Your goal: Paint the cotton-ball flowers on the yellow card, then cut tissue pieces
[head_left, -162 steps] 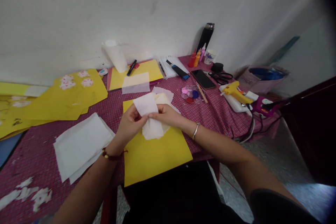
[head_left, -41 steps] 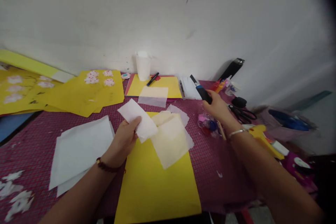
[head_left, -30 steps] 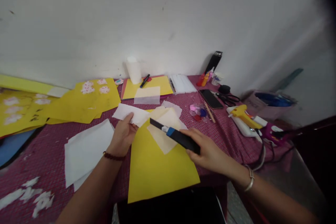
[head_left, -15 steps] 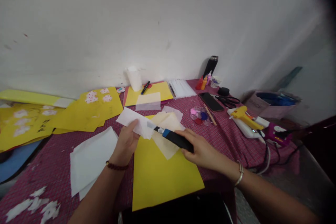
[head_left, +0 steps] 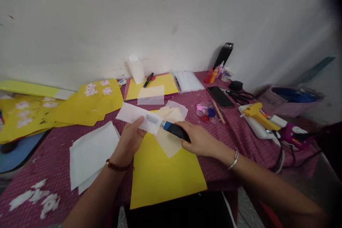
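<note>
My left hand point(head_left: 130, 140) pinches a folded strip of white tissue paper point(head_left: 136, 115) and holds it up over the table. My right hand point(head_left: 199, 141) grips a black and blue utility knife point(head_left: 175, 131). Its blade end is slid inside the fold of the tissue. Under both hands lies a yellow card sheet point(head_left: 164, 171) with more thin pale tissue pieces point(head_left: 171, 128) on its far end.
A stack of white tissue sheets point(head_left: 89, 153) lies at my left. Yellow card sheets point(head_left: 88, 101) with white paper flowers cover the far left. At the right are a phone point(head_left: 220, 96), scissors point(head_left: 240, 96), a yellow glue gun point(head_left: 258, 114), small paint bottles point(head_left: 213, 74) and a dark flask point(head_left: 224, 55).
My right hand reached to the back of the table, picked up the knife and brought it to the tissue. The blade has now gone into the fold that my left hand holds.
</note>
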